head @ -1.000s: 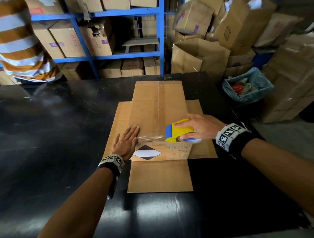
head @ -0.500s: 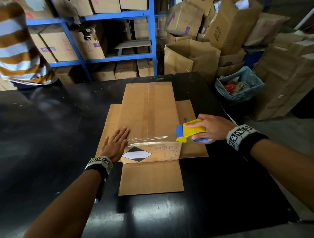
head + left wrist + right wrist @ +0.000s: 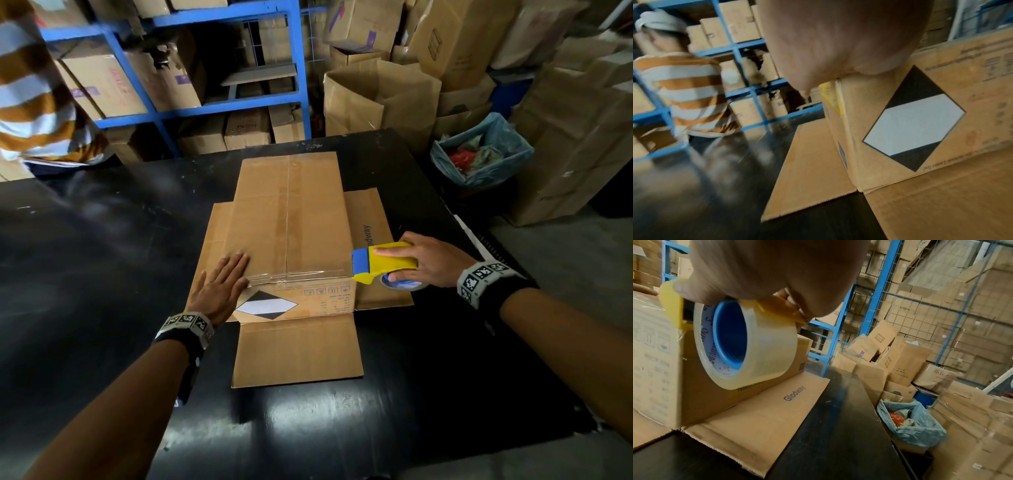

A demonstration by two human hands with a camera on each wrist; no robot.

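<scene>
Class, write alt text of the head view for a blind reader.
A person's right hand grips a yellow tape dispenser at the right edge of a cardboard box on a black table. Clear tape stretches from it across the box's near top edge to the left hand, which lies flat on the box.

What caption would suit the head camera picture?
Left hand flat on a cardboard box; right hand grips a yellow tape dispenser, clear tape stretched across the box's near edge.
</scene>
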